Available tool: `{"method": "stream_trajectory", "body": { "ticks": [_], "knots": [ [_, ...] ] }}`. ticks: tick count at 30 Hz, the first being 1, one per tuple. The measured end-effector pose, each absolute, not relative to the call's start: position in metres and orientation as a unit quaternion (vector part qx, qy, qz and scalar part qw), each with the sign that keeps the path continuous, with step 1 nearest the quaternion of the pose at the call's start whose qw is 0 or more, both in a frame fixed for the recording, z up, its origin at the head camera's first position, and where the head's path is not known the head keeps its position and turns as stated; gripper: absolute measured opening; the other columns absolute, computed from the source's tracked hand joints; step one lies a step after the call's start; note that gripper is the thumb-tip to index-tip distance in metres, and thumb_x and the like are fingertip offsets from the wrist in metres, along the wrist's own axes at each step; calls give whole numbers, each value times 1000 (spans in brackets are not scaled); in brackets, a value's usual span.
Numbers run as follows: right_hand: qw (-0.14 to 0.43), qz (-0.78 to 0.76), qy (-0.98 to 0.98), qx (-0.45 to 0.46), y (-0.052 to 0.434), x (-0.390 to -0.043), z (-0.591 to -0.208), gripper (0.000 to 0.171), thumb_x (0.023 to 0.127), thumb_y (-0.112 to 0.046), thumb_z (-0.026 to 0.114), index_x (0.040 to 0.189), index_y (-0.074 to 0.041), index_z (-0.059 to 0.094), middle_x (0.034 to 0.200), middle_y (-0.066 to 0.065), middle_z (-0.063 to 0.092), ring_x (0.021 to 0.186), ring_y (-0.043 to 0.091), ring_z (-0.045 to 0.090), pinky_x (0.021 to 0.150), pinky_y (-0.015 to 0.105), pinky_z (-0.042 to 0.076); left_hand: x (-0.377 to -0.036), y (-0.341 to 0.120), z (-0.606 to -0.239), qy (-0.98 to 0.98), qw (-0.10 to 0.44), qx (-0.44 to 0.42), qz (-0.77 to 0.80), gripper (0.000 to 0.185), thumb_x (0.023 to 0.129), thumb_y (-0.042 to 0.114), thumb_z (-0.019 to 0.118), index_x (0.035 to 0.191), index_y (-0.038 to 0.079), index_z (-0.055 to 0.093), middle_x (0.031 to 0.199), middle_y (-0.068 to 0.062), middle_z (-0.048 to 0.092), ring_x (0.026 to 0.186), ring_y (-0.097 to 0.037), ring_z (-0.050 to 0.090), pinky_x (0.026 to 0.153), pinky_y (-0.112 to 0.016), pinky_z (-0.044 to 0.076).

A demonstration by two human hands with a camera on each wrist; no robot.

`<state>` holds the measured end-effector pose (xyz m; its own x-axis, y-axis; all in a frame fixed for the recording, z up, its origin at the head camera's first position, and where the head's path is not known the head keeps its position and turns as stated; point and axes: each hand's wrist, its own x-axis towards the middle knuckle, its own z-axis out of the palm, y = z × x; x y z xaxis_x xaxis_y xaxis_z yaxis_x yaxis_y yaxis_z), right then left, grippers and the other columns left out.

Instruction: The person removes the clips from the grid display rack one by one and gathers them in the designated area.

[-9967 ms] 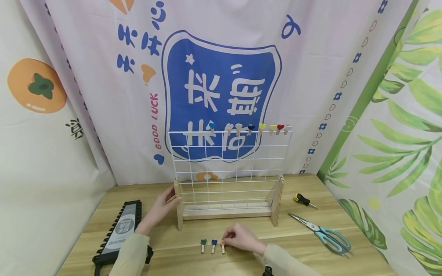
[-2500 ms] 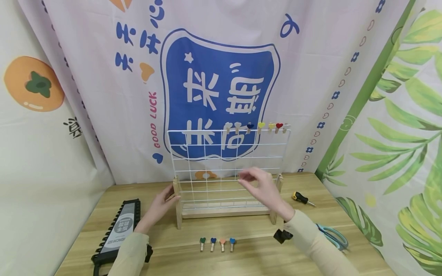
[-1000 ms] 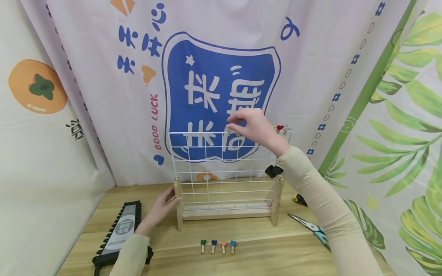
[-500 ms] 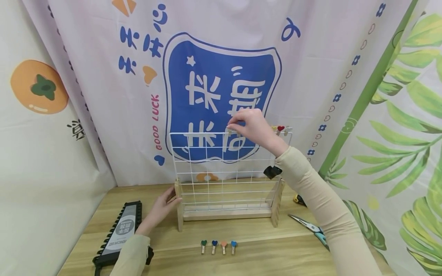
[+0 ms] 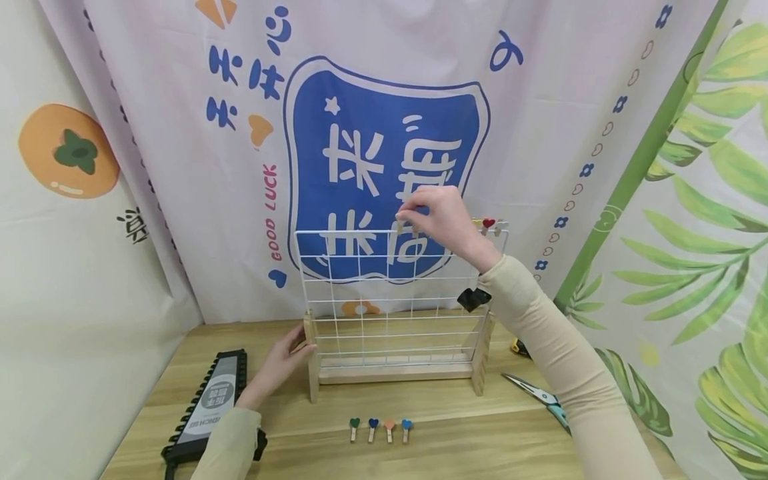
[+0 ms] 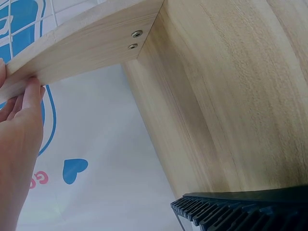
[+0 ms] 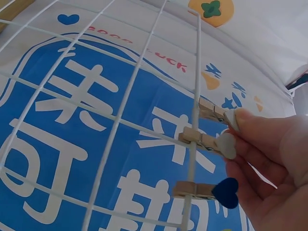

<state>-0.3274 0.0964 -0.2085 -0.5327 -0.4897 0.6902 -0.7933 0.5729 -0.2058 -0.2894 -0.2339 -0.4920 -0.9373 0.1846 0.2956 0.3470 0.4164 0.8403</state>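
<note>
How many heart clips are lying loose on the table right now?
4. They lie in a row in front of the grid rack: green heart clip, dark blue heart clip, orange heart clip, light blue heart clip. None looks hidden.

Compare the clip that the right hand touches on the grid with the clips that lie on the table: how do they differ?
The white-heart clip is clamped on the top wire of the wire grid, and the right hand pinches it. The four clips in a row lie loose on the table, untouched. Their hearts are green, blue, orange and blue, while its heart is white. All are small wooden pegs with a heart on the end.
</note>
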Motion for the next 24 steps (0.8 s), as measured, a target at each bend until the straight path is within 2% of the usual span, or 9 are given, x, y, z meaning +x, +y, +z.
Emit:
{"method": "stream_trajectory", "body": {
  "ticks": [7, 13, 18, 24],
  "knots": [
    [293, 268, -839, 372, 104, -316, -204, 12, 89, -17, 75, 93, -7, 79, 86, 8, 75, 81, 19, 68, 80, 34, 61, -289, -234, -491, -835, 74, -161, -520, 62, 98, 13, 61, 149, -10, 33, 148, -34, 43, 137, -49, 44, 112, -55, 40],
    [297, 274, -831, 383, 115, -302, -213, 11, 91, -17, 73, 94, -8, 78, 90, 7, 75, 80, 16, 66, 74, 34, 59, -288, -233, -491, -835, 77, -163, -519, 60, 98, 12, 61, 148, -10, 35, 148, -33, 44, 137, -48, 44, 112, -54, 40],
    [299, 280, -821, 398, 125, -295, -233, 9, 90, -16, 73, 95, -9, 77, 93, 5, 76, 87, 15, 69, 80, 33, 60, -289, -234, -490, -834, 77, -163, -522, 60, 98, 11, 61, 148, -11, 34, 147, -34, 43, 137, -49, 44, 112, -54, 40],
    [297, 268, -818, 413, 134, -291, -273, 6, 88, -13, 75, 91, -9, 76, 89, 4, 76, 84, 16, 70, 81, 33, 61, -289, -234, -492, -836, 72, -160, -519, 61, 98, 12, 62, 148, -10, 35, 147, -34, 44, 137, -48, 44, 112, -53, 40]
  ]
}}
